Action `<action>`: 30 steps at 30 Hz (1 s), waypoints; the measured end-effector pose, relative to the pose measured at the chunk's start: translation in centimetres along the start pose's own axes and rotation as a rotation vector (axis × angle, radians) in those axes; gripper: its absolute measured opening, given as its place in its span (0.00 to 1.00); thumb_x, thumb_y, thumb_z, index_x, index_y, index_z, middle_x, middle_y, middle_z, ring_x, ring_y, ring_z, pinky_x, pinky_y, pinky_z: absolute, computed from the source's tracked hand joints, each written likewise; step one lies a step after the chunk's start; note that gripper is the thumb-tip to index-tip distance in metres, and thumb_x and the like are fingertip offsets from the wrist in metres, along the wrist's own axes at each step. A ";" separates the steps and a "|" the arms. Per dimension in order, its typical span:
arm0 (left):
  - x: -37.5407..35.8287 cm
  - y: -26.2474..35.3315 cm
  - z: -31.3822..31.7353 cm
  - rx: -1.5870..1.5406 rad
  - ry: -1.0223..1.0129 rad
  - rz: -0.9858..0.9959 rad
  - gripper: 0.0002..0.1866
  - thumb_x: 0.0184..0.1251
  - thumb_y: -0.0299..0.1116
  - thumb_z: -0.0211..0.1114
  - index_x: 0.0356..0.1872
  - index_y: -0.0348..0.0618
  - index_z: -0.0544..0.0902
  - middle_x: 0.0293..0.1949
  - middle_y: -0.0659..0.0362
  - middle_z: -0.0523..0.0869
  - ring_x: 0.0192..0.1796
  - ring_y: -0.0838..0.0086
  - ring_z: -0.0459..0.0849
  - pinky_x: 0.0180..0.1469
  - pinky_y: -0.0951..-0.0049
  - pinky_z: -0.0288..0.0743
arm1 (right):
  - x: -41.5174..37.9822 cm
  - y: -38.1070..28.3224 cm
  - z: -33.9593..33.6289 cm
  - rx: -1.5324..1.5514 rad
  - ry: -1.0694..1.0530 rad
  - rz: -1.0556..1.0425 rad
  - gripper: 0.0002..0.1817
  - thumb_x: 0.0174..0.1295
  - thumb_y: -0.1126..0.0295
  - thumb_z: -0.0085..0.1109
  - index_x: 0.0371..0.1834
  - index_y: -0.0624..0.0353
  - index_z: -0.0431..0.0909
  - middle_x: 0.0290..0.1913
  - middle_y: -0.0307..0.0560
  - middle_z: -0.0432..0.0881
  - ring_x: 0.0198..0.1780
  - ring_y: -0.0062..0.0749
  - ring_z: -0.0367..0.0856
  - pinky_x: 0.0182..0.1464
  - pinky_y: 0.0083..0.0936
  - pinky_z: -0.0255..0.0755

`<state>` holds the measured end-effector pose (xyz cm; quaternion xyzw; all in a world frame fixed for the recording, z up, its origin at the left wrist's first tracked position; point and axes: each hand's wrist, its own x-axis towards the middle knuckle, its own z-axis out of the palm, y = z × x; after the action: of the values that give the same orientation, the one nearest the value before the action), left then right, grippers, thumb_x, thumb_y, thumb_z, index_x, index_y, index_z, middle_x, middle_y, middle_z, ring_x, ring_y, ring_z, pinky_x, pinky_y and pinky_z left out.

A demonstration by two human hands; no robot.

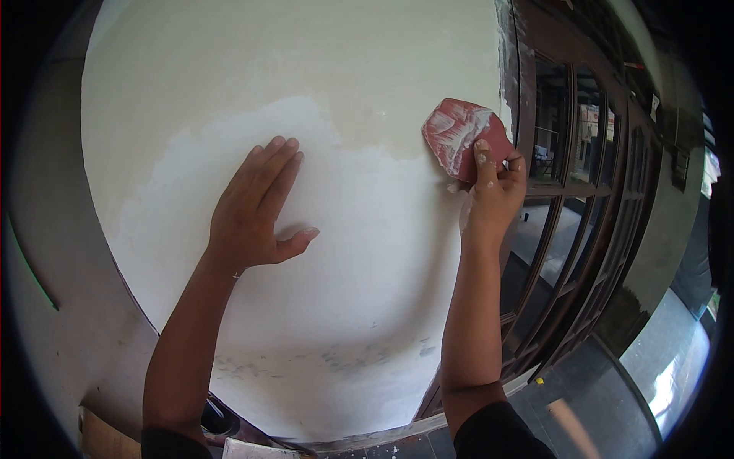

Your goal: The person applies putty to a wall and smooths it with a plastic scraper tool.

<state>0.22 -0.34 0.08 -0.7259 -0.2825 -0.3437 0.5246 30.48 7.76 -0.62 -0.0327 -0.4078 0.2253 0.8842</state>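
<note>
My left hand [256,203] lies flat on the wall [367,237], fingers stretched upward and thumb spread out to the right, with a white smear on the thumb. In my right hand [492,183] is a red putty spreader [453,126], pinched with the thumb on its near face. White putty is smeared across the spreader, and some sticks to my fingers. The spreader is up near the wall's right edge. Fresh white coating covers the middle and lower wall, while the upper part is a duller cream, with an uneven border between them.
Along the right runs a dark wooden frame with glass panes [554,122], close beside my right hand. Grey floor tiles [581,405] with a small yellow object [540,380] lie below. A cardboard piece [107,437] stands at the lower left. Grey smudges mark the lower wall.
</note>
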 end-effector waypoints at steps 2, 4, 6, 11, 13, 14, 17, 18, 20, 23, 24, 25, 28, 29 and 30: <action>-0.1 0.0 0.0 0.001 0.001 0.003 0.39 0.57 0.49 0.71 0.65 0.30 0.76 0.69 0.47 0.75 0.73 0.53 0.72 0.74 0.51 0.68 | 0.0 0.4 0.0 -0.119 -0.006 0.054 0.11 0.69 0.73 0.66 0.46 0.59 0.73 0.35 0.40 0.83 0.30 0.16 0.81 0.24 0.20 0.73; 0.0 0.1 -0.1 -0.004 -0.005 -0.008 0.40 0.56 0.49 0.71 0.65 0.30 0.76 0.69 0.47 0.75 0.73 0.53 0.73 0.74 0.51 0.68 | -0.3 0.1 -2.2 -0.164 0.009 0.053 0.11 0.68 0.73 0.66 0.46 0.59 0.73 0.37 0.41 0.83 0.31 0.17 0.81 0.24 0.21 0.74; -0.1 0.1 0.0 -0.018 -0.007 -0.021 0.40 0.54 0.46 0.71 0.66 0.30 0.76 0.70 0.47 0.75 0.74 0.54 0.72 0.75 0.50 0.66 | -1.1 0.4 -4.1 -0.018 0.088 0.007 0.11 0.68 0.73 0.67 0.47 0.60 0.73 0.38 0.43 0.83 0.32 0.19 0.81 0.25 0.21 0.75; 0.1 0.1 0.0 -0.008 0.012 -0.005 0.40 0.54 0.48 0.72 0.65 0.30 0.76 0.69 0.47 0.76 0.73 0.53 0.73 0.74 0.50 0.68 | -1.5 0.3 -1.3 0.126 -0.033 0.021 0.11 0.69 0.74 0.66 0.47 0.61 0.73 0.41 0.44 0.84 0.35 0.18 0.80 0.35 0.18 0.75; 0.1 0.1 -0.1 -0.008 0.014 -0.004 0.39 0.54 0.48 0.72 0.64 0.30 0.76 0.69 0.47 0.76 0.73 0.53 0.73 0.74 0.51 0.69 | -1.2 0.8 -0.3 0.003 -0.047 0.025 0.10 0.69 0.74 0.66 0.47 0.60 0.73 0.41 0.44 0.84 0.35 0.17 0.80 0.36 0.17 0.75; 0.1 0.1 0.0 -0.010 0.013 -0.005 0.39 0.54 0.48 0.72 0.64 0.30 0.76 0.69 0.47 0.76 0.73 0.53 0.73 0.74 0.51 0.69 | -1.2 0.9 -0.1 -0.120 -0.060 0.031 0.10 0.70 0.74 0.65 0.47 0.60 0.73 0.41 0.44 0.84 0.35 0.17 0.79 0.37 0.16 0.74; 0.1 0.0 0.0 -0.003 0.026 -0.003 0.40 0.54 0.47 0.73 0.64 0.30 0.76 0.68 0.47 0.76 0.73 0.54 0.74 0.74 0.51 0.69 | -1.6 0.9 -2.7 -0.098 0.010 0.042 0.10 0.70 0.74 0.65 0.48 0.61 0.73 0.40 0.45 0.84 0.35 0.17 0.79 0.38 0.16 0.74; 0.0 0.0 0.1 -0.021 0.014 -0.018 0.40 0.52 0.45 0.72 0.65 0.29 0.76 0.70 0.47 0.76 0.74 0.54 0.72 0.75 0.50 0.66 | -1.5 1.1 -3.6 -0.082 0.049 0.014 0.10 0.70 0.74 0.65 0.48 0.61 0.73 0.40 0.45 0.85 0.35 0.17 0.80 0.36 0.16 0.74; -0.2 0.1 0.1 -0.036 -0.004 -0.031 0.41 0.50 0.43 0.72 0.66 0.29 0.76 0.71 0.46 0.75 0.75 0.54 0.71 0.77 0.50 0.64 | -1.6 0.9 -3.8 0.005 0.062 0.012 0.10 0.70 0.75 0.64 0.48 0.61 0.73 0.39 0.44 0.84 0.35 0.18 0.81 0.33 0.18 0.75; -0.1 0.0 0.1 -0.042 0.005 -0.020 0.41 0.50 0.43 0.72 0.66 0.29 0.76 0.71 0.47 0.75 0.75 0.54 0.71 0.77 0.50 0.64 | -1.4 0.0 -1.6 0.083 -0.027 0.054 0.08 0.70 0.74 0.64 0.46 0.61 0.75 0.40 0.44 0.85 0.35 0.19 0.81 0.30 0.20 0.75; -0.1 0.1 0.0 -0.040 0.001 -0.025 0.41 0.50 0.43 0.72 0.66 0.29 0.75 0.71 0.47 0.75 0.75 0.54 0.71 0.77 0.50 0.64 | -1.4 0.0 -1.2 0.083 -0.026 0.055 0.08 0.70 0.74 0.64 0.46 0.61 0.75 0.40 0.44 0.85 0.35 0.19 0.81 0.30 0.20 0.75; -0.1 0.1 0.0 -0.037 -0.003 -0.030 0.41 0.51 0.43 0.72 0.66 0.29 0.75 0.71 0.47 0.75 0.75 0.54 0.71 0.76 0.51 0.65 | -1.5 -0.2 -0.8 -0.018 -0.059 0.078 0.08 0.70 0.74 0.65 0.46 0.61 0.75 0.40 0.44 0.85 0.34 0.18 0.81 0.28 0.20 0.75; -0.2 0.1 0.1 -0.033 -0.001 -0.030 0.41 0.51 0.43 0.72 0.66 0.29 0.75 0.71 0.47 0.75 0.75 0.54 0.71 0.76 0.50 0.65 | -0.4 0.9 -2.7 -0.136 -0.048 0.082 0.09 0.70 0.73 0.64 0.46 0.61 0.75 0.38 0.44 0.85 0.30 0.19 0.81 0.24 0.23 0.74; -0.4 0.1 0.0 -0.026 -0.001 -0.039 0.41 0.51 0.43 0.72 0.66 0.29 0.75 0.71 0.47 0.75 0.75 0.54 0.71 0.76 0.50 0.65 | -0.9 0.2 -3.1 -0.083 0.024 0.101 0.09 0.70 0.73 0.64 0.47 0.61 0.74 0.37 0.44 0.85 0.30 0.20 0.81 0.24 0.23 0.74; -0.3 0.0 0.2 -0.027 0.003 -0.030 0.41 0.51 0.43 0.72 0.67 0.29 0.75 0.71 0.47 0.75 0.75 0.54 0.71 0.76 0.50 0.65 | -1.3 -0.4 -3.3 -0.031 0.101 0.119 0.09 0.70 0.73 0.64 0.47 0.61 0.74 0.37 0.44 0.85 0.30 0.20 0.81 0.24 0.22 0.73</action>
<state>0.09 -0.19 -0.24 -0.7281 -0.2881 -0.3563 0.5099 32.36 7.28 -3.64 -0.0817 -0.3635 0.2694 0.8880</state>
